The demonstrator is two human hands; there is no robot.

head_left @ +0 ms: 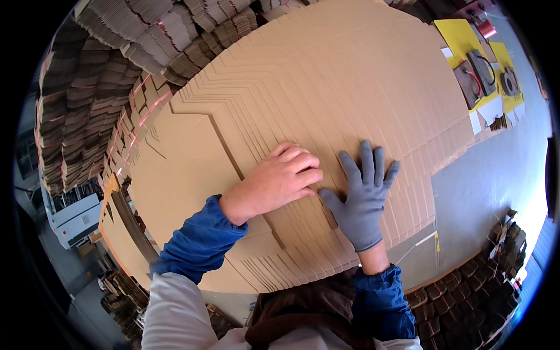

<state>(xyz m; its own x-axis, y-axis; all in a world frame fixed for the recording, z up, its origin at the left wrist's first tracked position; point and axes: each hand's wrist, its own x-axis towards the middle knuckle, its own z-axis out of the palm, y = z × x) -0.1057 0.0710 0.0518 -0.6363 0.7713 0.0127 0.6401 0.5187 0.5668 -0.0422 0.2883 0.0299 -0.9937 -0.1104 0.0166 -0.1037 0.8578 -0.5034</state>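
Cardboard sheets (361, 87) lie flat in a wide, stepped fan, spread across the space in front of the person and running under both hands. Left hand (277, 178): bare, fingers bent and fairly close together, resting on the middle of the fan; whether the fingertips pinch an edge cannot be told. Right hand (363, 207): in a grey glove (359, 224), fingers spread wide, palm down on the fan just beside the left, gripping nothing visible. Main risk, judged from the layout: slippage. The sheets overlap in narrow steps, so uneven pressure or a sideways push from either hand could slide several at once and spoil the spacing. Second risk: a cut to the left hand, its skin being unprotected close to many exposed edges; a quick drag along a step would be the likely cause. Third: the near margin comes down to the brown apron (309, 303); contact is unclear, but a lean forward could bend or shove the corners there. Fourth: the left blue sleeve (198, 239) lies across the left part of the fan and might catch a flap if the arm swings. At the far right, dark blocks (480, 73) sit on a yellow sheet (458, 35) beside the fan; a hard push that way could knock them.
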